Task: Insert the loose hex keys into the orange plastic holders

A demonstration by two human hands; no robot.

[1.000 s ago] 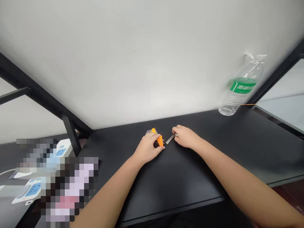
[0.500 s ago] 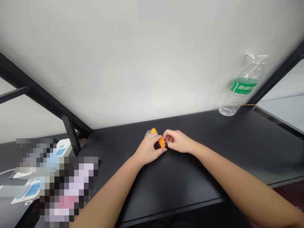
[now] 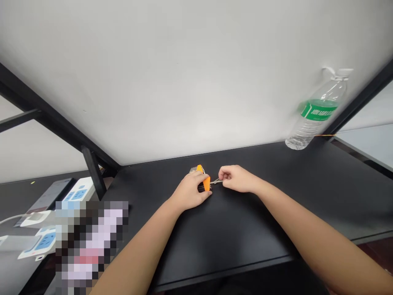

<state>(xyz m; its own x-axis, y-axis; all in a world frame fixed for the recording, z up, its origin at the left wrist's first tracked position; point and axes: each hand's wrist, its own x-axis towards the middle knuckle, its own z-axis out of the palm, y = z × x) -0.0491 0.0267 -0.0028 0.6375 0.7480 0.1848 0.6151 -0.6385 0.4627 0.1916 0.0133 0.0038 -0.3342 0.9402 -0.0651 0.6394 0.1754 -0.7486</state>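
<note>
An orange holder (image 3: 206, 184) with several thin metal pieces sits on the black tabletop (image 3: 221, 229). My left hand (image 3: 192, 190) is wrapped round it, thumb and fingers on its sides, and covers its middle. Just right of it, my right hand (image 3: 231, 178) pinches a thin metallic piece (image 3: 216, 181), which stretches from the holder's right end to the fingertips. What exactly this piece is stays too small to tell.
A clear plastic bottle with a green label (image 3: 319, 110) stands by the wall at the right. White power strips (image 3: 46, 241) and a phone-like device (image 3: 52, 194) lie at the left. Black metal frame bars (image 3: 92, 172) flank the tabletop.
My right hand has moved right, away from the orange holder, and a thin metallic piece now shows between them. My left hand keeps its hold. The view has shifted slightly.
</note>
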